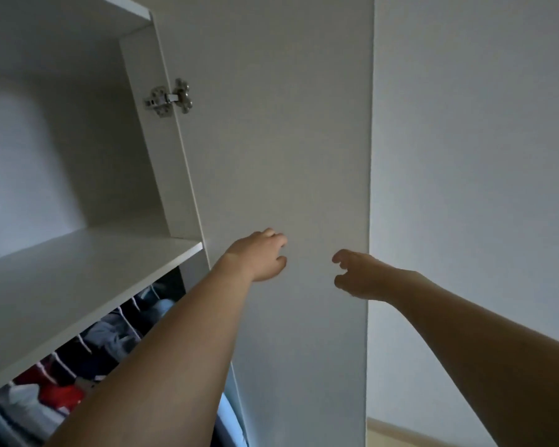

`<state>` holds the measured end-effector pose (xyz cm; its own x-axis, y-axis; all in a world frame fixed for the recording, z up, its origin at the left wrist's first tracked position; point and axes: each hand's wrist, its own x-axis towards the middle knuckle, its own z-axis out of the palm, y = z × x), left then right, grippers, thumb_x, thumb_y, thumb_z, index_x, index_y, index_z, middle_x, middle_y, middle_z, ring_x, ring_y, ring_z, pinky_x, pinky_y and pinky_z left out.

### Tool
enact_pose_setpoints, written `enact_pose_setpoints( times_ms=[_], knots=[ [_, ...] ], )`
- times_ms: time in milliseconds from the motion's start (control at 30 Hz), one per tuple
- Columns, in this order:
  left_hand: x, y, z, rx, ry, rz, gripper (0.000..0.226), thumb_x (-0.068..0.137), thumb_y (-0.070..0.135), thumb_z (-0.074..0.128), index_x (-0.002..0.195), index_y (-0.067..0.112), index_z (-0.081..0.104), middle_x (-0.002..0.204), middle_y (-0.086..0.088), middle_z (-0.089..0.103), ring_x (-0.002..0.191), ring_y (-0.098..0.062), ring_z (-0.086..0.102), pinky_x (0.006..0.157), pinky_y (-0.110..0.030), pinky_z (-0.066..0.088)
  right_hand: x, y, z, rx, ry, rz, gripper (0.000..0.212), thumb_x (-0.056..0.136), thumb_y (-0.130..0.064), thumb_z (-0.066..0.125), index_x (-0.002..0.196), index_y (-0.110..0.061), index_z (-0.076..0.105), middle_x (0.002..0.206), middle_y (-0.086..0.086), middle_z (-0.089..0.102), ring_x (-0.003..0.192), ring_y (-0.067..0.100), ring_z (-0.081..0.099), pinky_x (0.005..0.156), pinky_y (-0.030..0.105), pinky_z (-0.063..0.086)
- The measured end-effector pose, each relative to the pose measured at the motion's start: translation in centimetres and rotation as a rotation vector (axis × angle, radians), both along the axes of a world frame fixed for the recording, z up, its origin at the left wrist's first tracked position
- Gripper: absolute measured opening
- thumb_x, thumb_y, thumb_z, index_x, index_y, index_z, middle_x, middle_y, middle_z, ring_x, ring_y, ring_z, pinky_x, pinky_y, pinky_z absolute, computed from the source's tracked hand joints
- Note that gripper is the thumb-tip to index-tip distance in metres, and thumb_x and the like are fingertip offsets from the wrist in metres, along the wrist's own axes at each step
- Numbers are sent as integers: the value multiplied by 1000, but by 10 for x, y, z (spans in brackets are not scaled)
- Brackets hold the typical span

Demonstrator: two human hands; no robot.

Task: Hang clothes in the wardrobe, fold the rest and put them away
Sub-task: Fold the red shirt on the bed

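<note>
Both bare forearms reach up toward the open white wardrobe door (288,156); the left hand (259,256) and right hand (359,274) hover with fingers loosely curled, holding nothing. Hung clothes (88,359) crowd the rail beneath a shelf (88,269), likely placed already.

I see the wardrobe (78,156) white and open, its door (278,156) swung out and filling the middle of my view, a metal hinge (168,97) fixing it to the side panel at about eleven o'clock. A bare white shelf (88,269) runs across at nine o'clock. Beneath it, toward seven o'clock, clothes (88,350) hang packed close on white hangers: dark, blue, grey and red garments, blurred, so I cannot tell them apart.
</note>
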<state>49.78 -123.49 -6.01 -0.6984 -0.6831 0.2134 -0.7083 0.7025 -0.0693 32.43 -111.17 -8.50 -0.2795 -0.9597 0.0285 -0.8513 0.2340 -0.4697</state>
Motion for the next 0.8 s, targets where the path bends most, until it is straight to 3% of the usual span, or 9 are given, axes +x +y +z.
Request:
enact_pose_setpoints(
  times_ms=[233, 500, 800],
  knots=[
    [-114, 97, 16, 60, -124, -62, 36, 94, 38, 45, 123, 18, 53, 130, -4, 51, 114, -25, 53, 93, -33, 43, -118, 136, 8, 16, 81, -195, 50, 89, -24, 46, 139, -23, 37, 139, -1, 43, 117, 20, 49, 100, 36, 41],
    [-247, 243, 20, 119, -77, -181, 37, 94, 41, 42, 128, 25, 46, 132, 4, 44, 111, -22, 51, 89, -36, 43, -226, 288, 10, -8, 101, -343, 51, 90, -23, 46, 140, -20, 36, 142, 1, 40, 123, 22, 45, 101, 36, 40],
    [-376, 317, -10, 139, -75, -324, 37, 96, 38, 41, 129, 22, 47, 133, 3, 43, 111, -22, 52, 89, -35, 45, -331, 376, -16, 17, 79, -457, 51, 91, -21, 43, 141, -22, 34, 144, -1, 37, 123, 20, 45, 98, 35, 40]
  ],
)
